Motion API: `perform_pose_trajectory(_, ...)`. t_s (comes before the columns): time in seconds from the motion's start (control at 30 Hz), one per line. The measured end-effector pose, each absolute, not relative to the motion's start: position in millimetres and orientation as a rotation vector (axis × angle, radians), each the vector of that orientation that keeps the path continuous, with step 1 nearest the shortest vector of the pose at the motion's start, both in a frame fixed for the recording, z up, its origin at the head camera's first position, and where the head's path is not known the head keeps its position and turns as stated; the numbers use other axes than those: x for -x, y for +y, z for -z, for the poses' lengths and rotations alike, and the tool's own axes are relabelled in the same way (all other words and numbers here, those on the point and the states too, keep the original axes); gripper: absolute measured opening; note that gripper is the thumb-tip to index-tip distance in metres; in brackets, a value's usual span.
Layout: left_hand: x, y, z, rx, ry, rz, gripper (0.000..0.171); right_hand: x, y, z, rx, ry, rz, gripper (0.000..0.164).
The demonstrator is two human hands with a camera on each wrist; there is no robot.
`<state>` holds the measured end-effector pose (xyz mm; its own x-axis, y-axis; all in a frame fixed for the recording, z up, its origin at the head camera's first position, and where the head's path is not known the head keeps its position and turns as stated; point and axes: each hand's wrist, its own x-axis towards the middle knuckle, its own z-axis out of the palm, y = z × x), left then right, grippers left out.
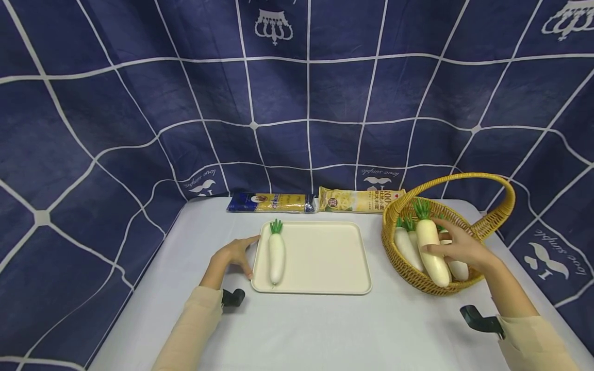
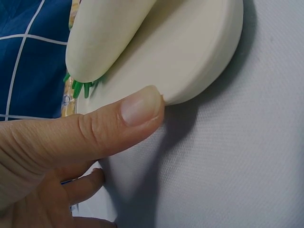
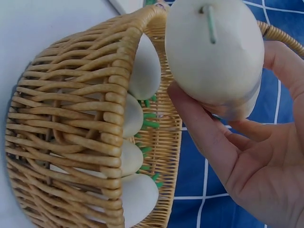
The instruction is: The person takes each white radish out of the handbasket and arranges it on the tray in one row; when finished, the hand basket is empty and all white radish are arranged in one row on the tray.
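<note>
A white radish (image 1: 429, 248) with green leaves is gripped by my right hand (image 1: 459, 246) over the wicker basket (image 1: 408, 273). In the right wrist view, thumb and fingers go round this radish (image 3: 213, 52), apart from the other white radishes (image 3: 140, 199) inside the basket. My left hand (image 1: 234, 255) is spread at the left edge of a cream tray (image 1: 325, 257), its thumb at the tray's rim in the left wrist view. One white radish (image 1: 277, 257) lies lengthwise on the tray's left side, leaves pointing away from me.
Two pasta packets lie behind the tray: a blue-and-yellow one (image 1: 274, 202) and a yellow one (image 1: 352, 200). The basket's tall handle (image 1: 464, 176) arches over its right side. A blue curtain with white lines (image 1: 278, 103) hangs behind the white table (image 1: 315, 330).
</note>
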<state>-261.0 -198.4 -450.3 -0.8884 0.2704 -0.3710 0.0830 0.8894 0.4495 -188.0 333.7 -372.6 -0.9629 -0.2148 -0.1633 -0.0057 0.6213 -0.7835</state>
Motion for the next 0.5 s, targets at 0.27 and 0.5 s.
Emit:
perform_pose_trajectory(0.27,261.0,-198.6,450.8,-0.259,2.62,-0.609,0.123,172.0,334.9,372.6,0.209,2.658,1.218,0.087)
perform_pose_trajectory(0.5,261.8,-199.3,450.8,-0.263,2.62,-0.622,0.122,158.5,333.2,375.4,0.204,2.653,1.225,0.086)
